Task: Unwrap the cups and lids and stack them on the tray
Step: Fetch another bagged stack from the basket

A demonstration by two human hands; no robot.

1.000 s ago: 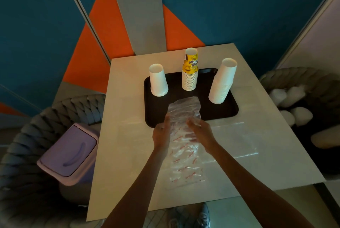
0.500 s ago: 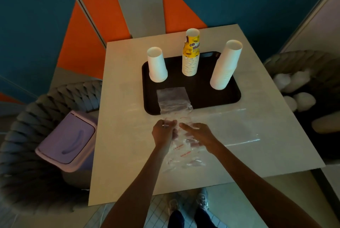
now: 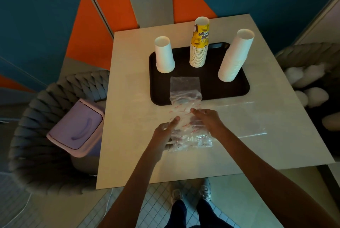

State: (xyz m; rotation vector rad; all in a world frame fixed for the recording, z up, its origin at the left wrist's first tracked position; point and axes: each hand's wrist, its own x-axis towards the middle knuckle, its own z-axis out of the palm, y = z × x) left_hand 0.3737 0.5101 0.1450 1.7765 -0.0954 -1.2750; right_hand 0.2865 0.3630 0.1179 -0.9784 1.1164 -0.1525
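Most of the cup work looks finished, judging by how things lie. One pale table (image 3: 132,154) carries everything, and one dark tray (image 3: 211,88) sits on its far half. Three stacks of cups stand upside down and bare on the tray: the tall white stack (image 3: 235,56) at the right, the yellow-topped stack (image 3: 199,47) at the far middle, and the short white stack (image 3: 164,53) at the left. The single cups in each stack are too tightly nested to count.

Two empty wrappers lie on the table. One plain clear bag (image 3: 239,117) lies flat at the right, near the tray. One clear wrapper with red print (image 3: 184,88) lies near the middle, its far end draped over the tray's near rim and its near end crumpled under the hands.

Two hands are on that printed wrapper. The right hand (image 3: 207,123) lies on it with fingers straight and flat, pressing it down. The left hand (image 3: 162,135) touches its left edge with a straight forefinger; I cannot tell whether its other fingers pinch the plastic.

No lids show anywhere, wrapped or bare, so that part seems not yet begun, or its goods are out of view. What is left, I judge, is clearing the two wrappers, perhaps into the one lilac-lidded bin (image 3: 77,128) at the left, and then the lids.
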